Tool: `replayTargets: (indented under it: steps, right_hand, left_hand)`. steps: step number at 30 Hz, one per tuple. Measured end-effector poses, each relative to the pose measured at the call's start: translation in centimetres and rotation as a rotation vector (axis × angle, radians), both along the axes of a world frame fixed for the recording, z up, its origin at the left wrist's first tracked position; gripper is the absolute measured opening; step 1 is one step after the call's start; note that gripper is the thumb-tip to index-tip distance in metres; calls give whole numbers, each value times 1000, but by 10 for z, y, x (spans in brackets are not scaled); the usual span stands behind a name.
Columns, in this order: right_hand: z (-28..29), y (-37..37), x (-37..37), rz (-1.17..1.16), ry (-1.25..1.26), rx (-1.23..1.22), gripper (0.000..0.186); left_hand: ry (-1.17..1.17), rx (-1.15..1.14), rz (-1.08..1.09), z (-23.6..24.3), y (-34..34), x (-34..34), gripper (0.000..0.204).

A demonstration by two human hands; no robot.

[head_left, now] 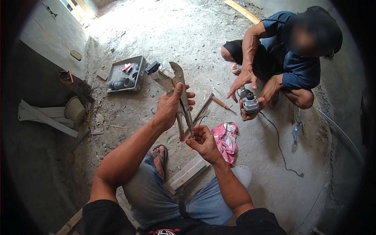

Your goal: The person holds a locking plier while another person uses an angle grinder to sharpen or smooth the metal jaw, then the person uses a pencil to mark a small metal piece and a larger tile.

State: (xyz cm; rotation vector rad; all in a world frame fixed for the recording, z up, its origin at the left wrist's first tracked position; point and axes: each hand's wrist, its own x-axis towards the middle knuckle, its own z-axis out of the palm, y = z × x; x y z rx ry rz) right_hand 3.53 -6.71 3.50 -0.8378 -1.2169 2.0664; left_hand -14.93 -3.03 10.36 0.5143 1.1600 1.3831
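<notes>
Over our knees, centre frame: we are holding locking pliers [179, 98] upright, jaws toward twelve o'clock.
Left hand [170, 105]: we are clamping it round the handles.
Right hand [201, 141]: we are pinching the adjusting screw at the handle end, toward six o'clock.
Doing it well: we judge that steadying the handles while turning the screw in small amounts works best.
Hard to make out: our fingers are hiding the screw; the co-worker's power tool [250, 103] at two o'clock is partly covered.
</notes>
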Motion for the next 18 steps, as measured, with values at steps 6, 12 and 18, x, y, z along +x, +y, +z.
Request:
replayTargets:
  steps: [6,12,18]
  right_hand:
    - [-7,-4,-2,-168,-92,-4,29]
    - [-11,-8,-3,-248,-35,46,27]
    - [-10,-5,-2,-293,-101,111,24]
  left_hand:
    - [-47,12,46,2,2,-5,58]
    - [-38,10,-4,6,1,-5,50]
    - [20,-15,-89,-2,0,-18,46]
